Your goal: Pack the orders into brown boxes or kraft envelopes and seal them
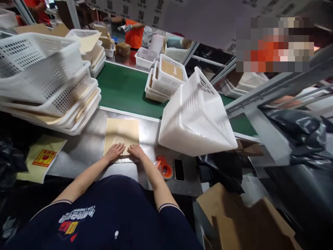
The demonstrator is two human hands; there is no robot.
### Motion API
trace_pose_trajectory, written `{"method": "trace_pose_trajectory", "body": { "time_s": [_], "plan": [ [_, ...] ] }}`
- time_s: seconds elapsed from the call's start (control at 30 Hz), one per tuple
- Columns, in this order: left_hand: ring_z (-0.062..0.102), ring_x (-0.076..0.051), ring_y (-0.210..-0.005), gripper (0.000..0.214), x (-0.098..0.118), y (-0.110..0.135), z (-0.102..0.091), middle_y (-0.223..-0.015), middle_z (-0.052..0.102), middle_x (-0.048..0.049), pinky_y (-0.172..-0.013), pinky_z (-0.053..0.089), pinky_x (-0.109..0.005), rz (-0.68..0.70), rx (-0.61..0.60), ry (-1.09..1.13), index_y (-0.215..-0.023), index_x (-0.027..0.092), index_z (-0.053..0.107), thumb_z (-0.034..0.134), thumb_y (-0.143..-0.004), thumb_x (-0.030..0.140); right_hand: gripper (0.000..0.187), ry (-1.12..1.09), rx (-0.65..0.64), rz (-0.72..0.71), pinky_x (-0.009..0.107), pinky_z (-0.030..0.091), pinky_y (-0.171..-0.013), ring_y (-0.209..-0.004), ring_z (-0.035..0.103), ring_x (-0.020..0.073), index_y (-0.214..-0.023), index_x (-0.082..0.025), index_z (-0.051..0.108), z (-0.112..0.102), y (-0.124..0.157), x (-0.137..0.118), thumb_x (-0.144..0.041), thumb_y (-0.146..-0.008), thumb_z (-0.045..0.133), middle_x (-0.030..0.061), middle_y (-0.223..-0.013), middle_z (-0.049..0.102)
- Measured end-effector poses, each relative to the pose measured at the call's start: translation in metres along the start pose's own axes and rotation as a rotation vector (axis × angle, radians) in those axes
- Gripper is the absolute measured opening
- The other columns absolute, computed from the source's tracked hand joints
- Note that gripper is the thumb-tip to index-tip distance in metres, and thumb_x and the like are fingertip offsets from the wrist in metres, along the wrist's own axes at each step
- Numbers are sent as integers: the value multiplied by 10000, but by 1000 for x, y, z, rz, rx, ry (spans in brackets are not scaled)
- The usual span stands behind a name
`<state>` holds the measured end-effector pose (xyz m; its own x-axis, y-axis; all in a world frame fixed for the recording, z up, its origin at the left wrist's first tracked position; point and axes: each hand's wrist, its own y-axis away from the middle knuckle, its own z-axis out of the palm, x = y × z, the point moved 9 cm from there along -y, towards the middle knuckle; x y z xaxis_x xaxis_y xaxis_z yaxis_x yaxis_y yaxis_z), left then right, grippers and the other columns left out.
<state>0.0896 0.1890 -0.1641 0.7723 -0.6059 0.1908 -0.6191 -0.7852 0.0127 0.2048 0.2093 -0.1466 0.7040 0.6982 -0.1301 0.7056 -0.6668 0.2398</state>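
Note:
A tan padded envelope (121, 133) lies flat on the steel worktable (88, 146) in front of me. My left hand (115, 151) and my right hand (137, 151) rest side by side on its near edge, fingers stretched flat and pressing down. Neither hand holds anything. Just right of my right hand sit an orange tape dispenser (163, 167) and a black phone (179, 169).
Stacked white perforated baskets (49, 83) stand at the left, a tilted white basket (197, 114) at the right. A green conveyor belt (125, 88) runs behind, carrying more baskets. A yellow envelope with a red label (43, 159) lies at left. Cardboard (241, 218) and black bags (299, 135) lie at right. People in orange work beyond.

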Motion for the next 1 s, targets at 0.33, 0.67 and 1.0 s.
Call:
{"method": "trace_pose_trajectory", "body": {
  "time_s": [0.33, 0.67, 1.0],
  "plan": [
    [262, -315, -1620, 769, -11, 14, 29, -1742, 275, -163, -1314, 116, -482, 104, -138, 109, -1672, 160, 334, 473, -1023, 548, 570, -123, 26, -145, 498, 313, -1243, -1521, 400, 309, -1626, -237, 421, 42, 55, -7, -338, -1069, 493, 142, -1687, 412],
    [318, -270, -1602, 623, -12, 61, 33, -1710, 384, -98, -1317, 148, -477, 8, -134, 144, -1658, 241, 382, 415, -1070, 444, 646, -257, 104, 112, 570, 208, -1312, -1613, 286, 321, -1655, -196, 363, 72, 72, -7, -428, -1067, 498, 121, -1713, 355],
    [616, -305, -1286, 376, -51, 88, 10, -1388, 687, -120, -1082, 486, -429, -479, -91, 322, -1274, 249, 758, 499, -1038, 387, 254, -558, 276, 420, 521, 301, -1265, -1396, 595, 245, -1200, -282, 770, 57, 63, 20, -311, -1041, 574, 60, -1365, 743]
  ]
}}
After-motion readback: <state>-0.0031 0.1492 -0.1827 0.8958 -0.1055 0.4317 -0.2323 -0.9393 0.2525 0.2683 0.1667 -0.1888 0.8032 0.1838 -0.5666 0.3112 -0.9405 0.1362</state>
